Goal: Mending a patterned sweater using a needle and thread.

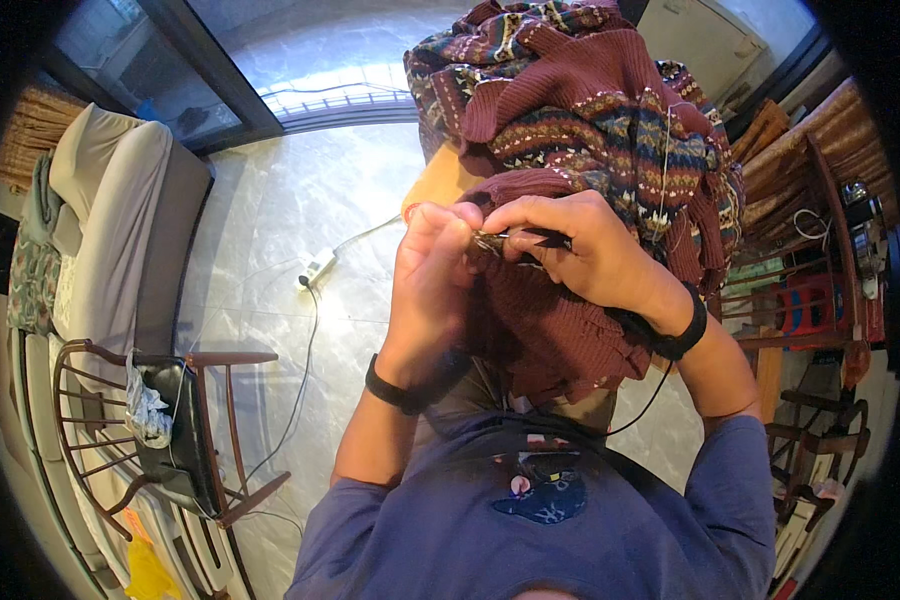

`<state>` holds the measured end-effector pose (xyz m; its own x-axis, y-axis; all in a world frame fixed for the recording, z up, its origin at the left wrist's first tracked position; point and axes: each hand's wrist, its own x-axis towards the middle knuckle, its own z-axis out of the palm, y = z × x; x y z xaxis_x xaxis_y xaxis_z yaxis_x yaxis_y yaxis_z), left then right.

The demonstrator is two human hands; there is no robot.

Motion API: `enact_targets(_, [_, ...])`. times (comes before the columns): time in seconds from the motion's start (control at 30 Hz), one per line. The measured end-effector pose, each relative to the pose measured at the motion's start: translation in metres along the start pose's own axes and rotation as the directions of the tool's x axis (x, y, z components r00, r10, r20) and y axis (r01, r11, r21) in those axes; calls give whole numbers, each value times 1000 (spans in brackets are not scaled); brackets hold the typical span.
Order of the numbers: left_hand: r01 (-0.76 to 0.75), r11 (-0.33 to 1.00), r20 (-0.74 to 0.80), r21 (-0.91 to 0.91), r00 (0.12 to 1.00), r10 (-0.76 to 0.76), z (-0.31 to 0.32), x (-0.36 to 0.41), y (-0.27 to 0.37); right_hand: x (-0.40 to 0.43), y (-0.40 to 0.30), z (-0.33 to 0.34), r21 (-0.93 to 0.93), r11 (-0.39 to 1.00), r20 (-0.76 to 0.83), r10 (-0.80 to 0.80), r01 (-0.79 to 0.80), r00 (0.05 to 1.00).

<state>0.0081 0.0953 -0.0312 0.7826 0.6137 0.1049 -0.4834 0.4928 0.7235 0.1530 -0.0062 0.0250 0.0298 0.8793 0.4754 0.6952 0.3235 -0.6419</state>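
Both hands meet over a maroon ribbed knit garment [547, 315] draped across my lap. My left hand [436, 251] pinches a patterned bit of the knit between thumb and fingers. Close against it, my right hand [570, 232] grips a small dark tool with a thin bright metal tip [504, 236]; its exact kind is hidden by my fingers. The tip lies at the pinched knit. Just beyond my hands rises a large heap of patterned knitwear [592, 127] in maroon, navy and cream, with a pale loose thread [666, 165] across it.
An orange-yellow surface [442, 180] shows under the heap. A white power strip [316, 268] with a black cord lies on the tiled floor [255, 225] to the left. Beyond are a wooden chair [184, 427] and a covered sofa [120, 240]. Wooden furniture [832, 247] stands at right.
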Motion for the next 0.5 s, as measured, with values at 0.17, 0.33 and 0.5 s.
enact_targets(0.17, [54,982,44,-180,998,-47,-9,6,-11,3,5,-7,99,994,118,34,-45,992])
enact_targets(0.33, [46,973,-39,-226,998,-56,8,9,-9,1,5,-5,142,987,138,57,-77,989])
enact_targets(0.5, [-183,982,-135,51,973,188,-3,9,-18,-3,-7,8,-76,994,-70,68,-73,995])
